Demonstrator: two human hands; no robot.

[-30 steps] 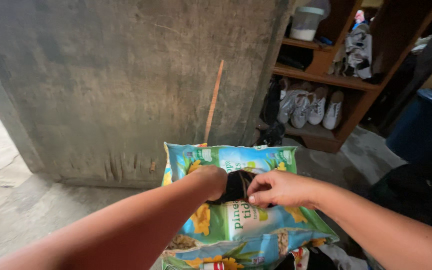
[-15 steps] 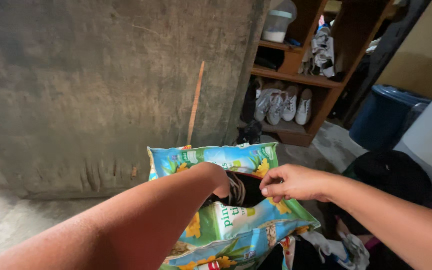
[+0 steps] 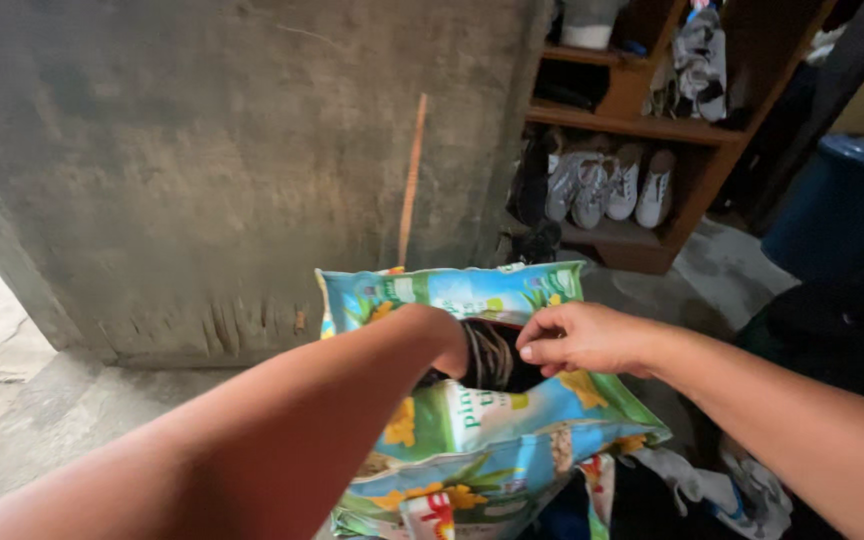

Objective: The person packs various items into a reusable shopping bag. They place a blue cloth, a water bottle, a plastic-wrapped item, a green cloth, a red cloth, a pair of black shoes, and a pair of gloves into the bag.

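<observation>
A large printed plastic bag [image 3: 472, 420], blue and green with yellow flowers, stands open in front of me. My left hand [image 3: 442, 338] reaches into its mouth and its fingers are hidden inside, against dark striped cloth [image 3: 492, 355]. My right hand [image 3: 582, 338] pinches the bag's near rim beside that cloth and holds the mouth apart.
A rough concrete wall [image 3: 202, 170] stands behind the bag with a thin wooden stick [image 3: 412, 180] leaning on it. A wooden shelf [image 3: 652, 130] at the right holds several pale shoes [image 3: 607, 185]. A blue bin [image 3: 842, 210] and loose clothes [image 3: 712, 490] lie to the right.
The view has swung back to the left. My left hand stays inside the bag while my right hand keeps its pinch on the rim; more of the striped cloth shows.
</observation>
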